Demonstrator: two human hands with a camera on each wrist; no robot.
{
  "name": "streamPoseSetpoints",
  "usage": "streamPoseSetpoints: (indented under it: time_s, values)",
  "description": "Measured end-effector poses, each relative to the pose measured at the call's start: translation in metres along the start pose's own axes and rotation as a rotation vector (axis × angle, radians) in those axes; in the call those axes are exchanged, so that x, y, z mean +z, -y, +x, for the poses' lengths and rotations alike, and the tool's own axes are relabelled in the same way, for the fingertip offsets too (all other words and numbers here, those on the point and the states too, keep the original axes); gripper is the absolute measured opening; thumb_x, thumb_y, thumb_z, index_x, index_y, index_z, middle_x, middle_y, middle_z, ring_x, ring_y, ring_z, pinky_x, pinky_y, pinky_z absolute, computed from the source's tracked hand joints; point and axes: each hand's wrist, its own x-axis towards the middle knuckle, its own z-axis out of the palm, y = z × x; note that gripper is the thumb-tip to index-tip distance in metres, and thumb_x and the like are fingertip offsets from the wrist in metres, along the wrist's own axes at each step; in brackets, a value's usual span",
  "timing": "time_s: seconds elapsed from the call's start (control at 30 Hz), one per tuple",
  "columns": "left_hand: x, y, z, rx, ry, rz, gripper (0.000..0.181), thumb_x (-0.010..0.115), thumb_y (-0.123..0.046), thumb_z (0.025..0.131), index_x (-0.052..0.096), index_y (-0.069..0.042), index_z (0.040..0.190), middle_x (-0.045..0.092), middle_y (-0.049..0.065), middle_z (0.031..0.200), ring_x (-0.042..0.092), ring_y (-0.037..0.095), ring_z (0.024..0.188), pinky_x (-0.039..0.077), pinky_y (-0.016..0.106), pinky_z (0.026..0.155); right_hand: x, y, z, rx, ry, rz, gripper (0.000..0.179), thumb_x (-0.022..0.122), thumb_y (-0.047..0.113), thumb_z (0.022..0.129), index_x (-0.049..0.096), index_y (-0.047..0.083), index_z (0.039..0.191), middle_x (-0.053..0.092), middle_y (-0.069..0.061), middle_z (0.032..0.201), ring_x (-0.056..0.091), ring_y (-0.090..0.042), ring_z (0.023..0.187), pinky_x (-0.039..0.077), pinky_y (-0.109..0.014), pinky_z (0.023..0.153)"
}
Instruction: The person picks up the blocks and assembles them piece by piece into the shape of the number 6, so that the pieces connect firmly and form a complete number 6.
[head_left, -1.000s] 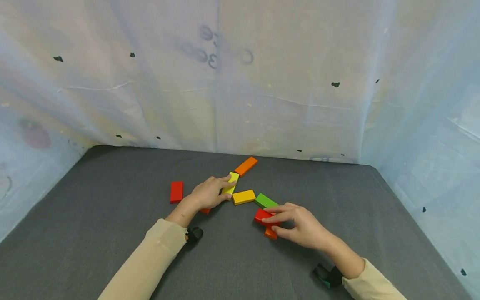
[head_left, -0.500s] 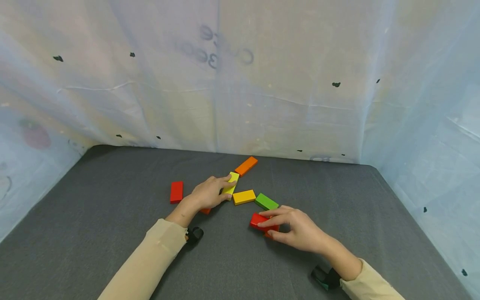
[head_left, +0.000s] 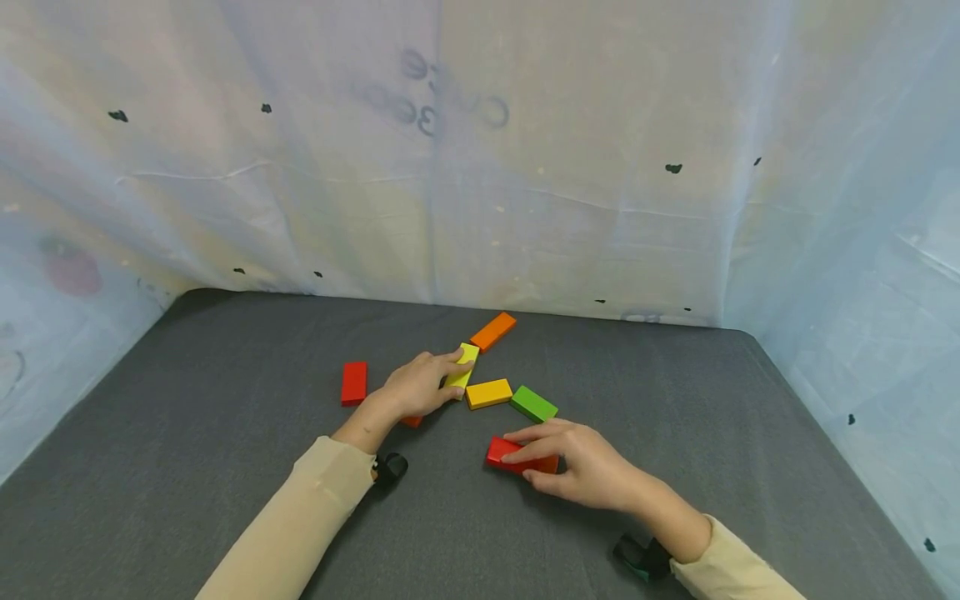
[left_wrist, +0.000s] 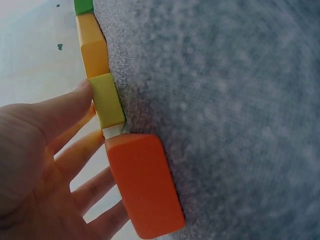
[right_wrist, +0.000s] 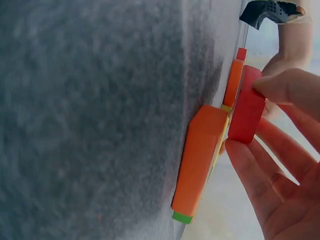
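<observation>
My left hand [head_left: 423,385] pinches a pale yellow block [head_left: 467,367], its thumb at the near end and its fingers reaching past the other side. The left wrist view shows the thumb against the yellow block [left_wrist: 106,100]. With thumb and fingertips my right hand [head_left: 588,467] grips a red block [head_left: 502,450]. In the right wrist view this red block [right_wrist: 247,107] is raised off the cloth, beside and above an orange block [right_wrist: 202,155]. Most of that orange block is covered by the red one and my fingers in the head view.
A golden-yellow block [head_left: 489,393] and a green block [head_left: 534,404] lie in a row right of the pale yellow one. An orange block [head_left: 492,332] touches its far end. Another red block [head_left: 354,383] lies left; an orange block [head_left: 411,422] is partly under my left wrist.
My right hand has moved left and slightly nearer with the red block, away from the green block. The left hand has stayed in place on the pale yellow block.
</observation>
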Motion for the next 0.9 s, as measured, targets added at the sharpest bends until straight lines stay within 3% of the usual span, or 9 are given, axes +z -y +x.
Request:
streamPoseSetpoints:
  time_s: [0.3, 0.6, 0.9]
  values:
    - [-0.0004, 0.0000, -0.0010, -0.001, -0.005, -0.002, 0.051, 0.060, -0.029, 0.095, 0.047, -0.021, 0.143, 0.030, 0.002, 0.157, 0.038, 0.034, 0.136, 0.044, 0.054, 0.097, 0.0039, 0.0044, 0.0037, -0.055, 0.026, -0.002, 0.032, 0.069, 0.012, 0.087, 0.071, 0.024, 0.116, 0.064, 0.003, 0.126, 0.059, -0.016, 0.114, 0.051, -0.035, 0.089]
    - [-0.0007, -0.0008, -0.0009, 0.001, -0.001, -0.006, 0.052, 0.060, -0.030, 0.095, 0.045, -0.021, 0.145, 0.030, 0.002, 0.157, 0.036, 0.035, 0.137, 0.042, 0.054, 0.099, 0.0055, 0.0064, 0.0021, -0.029, 0.076, 0.007, 0.030, 0.070, 0.013, 0.086, 0.072, 0.023, 0.114, 0.065, 0.005, 0.125, 0.058, -0.015, 0.116, 0.042, -0.050, 0.102]
    - [-0.0001, 0.0002, -0.0010, 0.002, 0.003, 0.001, 0.053, 0.060, -0.029, 0.095, 0.044, -0.021, 0.145, 0.030, 0.003, 0.157, 0.036, 0.035, 0.137, 0.043, 0.053, 0.098, 0.0060, 0.0024, 0.0001, -0.013, 0.090, 0.047, 0.028, 0.072, 0.014, 0.085, 0.073, 0.020, 0.113, 0.067, 0.005, 0.120, 0.060, -0.014, 0.111, 0.049, -0.039, 0.093]
